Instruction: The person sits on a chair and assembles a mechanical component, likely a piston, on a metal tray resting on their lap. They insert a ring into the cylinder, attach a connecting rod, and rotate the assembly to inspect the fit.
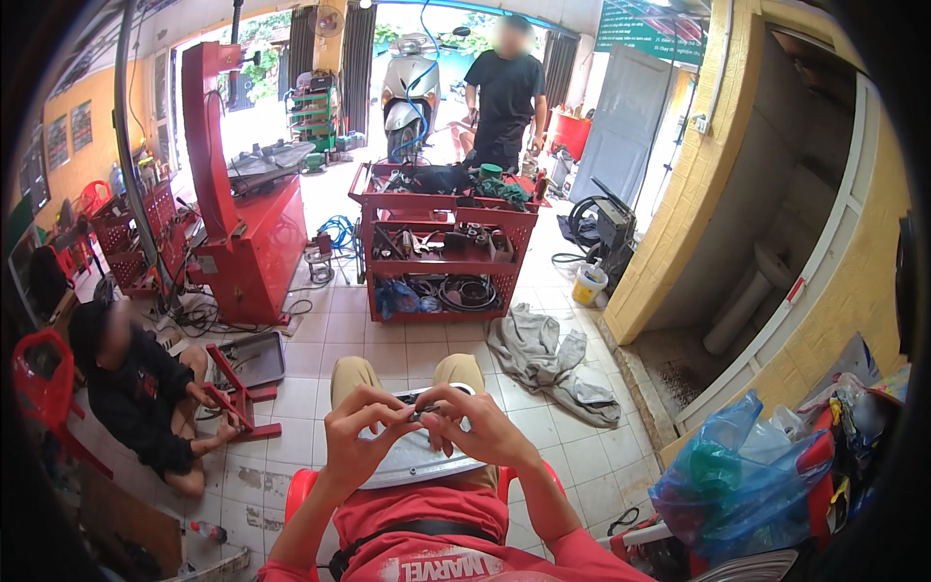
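Note:
Above my lap, both hands meet at the fingertips around a small dark metallic part [418, 415], too small and too covered to name. My left hand [361, 427] pinches it from the left with thumb and forefinger. From the other side my right hand [480, 425] closes its thumb and fingers on it. Beneath them, a pale grey metal panel with a rounded edge [402, 472] lies across my thighs. Some dark pieces show on the panel's far end, partly hidden behind my fingers.
A red tool cart [441, 262] loaded with tools stands ahead, with a grey cloth [555, 364] on the floor to its right. At left a seated person [145, 398] grips a red stool frame [238, 396]. Bags [737, 475] pile up at right; another person [506, 92] stands beyond the cart.

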A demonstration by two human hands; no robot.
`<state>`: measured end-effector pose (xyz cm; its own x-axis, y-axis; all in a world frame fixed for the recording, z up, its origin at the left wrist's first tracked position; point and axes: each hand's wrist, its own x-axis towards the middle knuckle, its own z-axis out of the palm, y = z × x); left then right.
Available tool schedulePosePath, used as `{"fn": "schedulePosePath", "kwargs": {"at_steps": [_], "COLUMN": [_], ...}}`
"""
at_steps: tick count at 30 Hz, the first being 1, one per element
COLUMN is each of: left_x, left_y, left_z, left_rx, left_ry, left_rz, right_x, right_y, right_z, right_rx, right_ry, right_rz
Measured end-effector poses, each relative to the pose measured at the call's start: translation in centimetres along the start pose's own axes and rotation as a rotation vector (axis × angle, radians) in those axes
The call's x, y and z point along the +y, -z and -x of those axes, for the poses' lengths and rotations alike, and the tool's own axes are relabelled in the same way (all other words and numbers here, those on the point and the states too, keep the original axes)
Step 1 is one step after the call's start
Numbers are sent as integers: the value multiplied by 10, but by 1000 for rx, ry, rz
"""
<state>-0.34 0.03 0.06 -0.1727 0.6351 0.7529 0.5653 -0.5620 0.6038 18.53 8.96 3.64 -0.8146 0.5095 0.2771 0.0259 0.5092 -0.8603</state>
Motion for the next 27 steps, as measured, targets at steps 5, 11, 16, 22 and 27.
{"fn": "schedulePosePath", "kwargs": {"at_steps": [5, 11, 16, 22, 27], "left_x": [-1, 0, -1, 0, -3], "left_y": [0, 0, -1, 0, 0], "left_z": [1, 0, 0, -1, 1], "left_rx": [-2, -8, -17, -34, -39], "left_ry": [9, 3, 14, 15, 16], "left_rz": [10, 0, 0, 16, -7], "right_x": [10, 7, 11, 17, 20], "right_y": [2, 0, -2, -1, -4], "right_z": [-1, 0, 0, -5, -6], "right_rx": [-59, -16, -47, -33, 19], "right_ry": [28, -3, 8, 30, 97], "right_rz": [33, -1, -41, 2, -17]}}
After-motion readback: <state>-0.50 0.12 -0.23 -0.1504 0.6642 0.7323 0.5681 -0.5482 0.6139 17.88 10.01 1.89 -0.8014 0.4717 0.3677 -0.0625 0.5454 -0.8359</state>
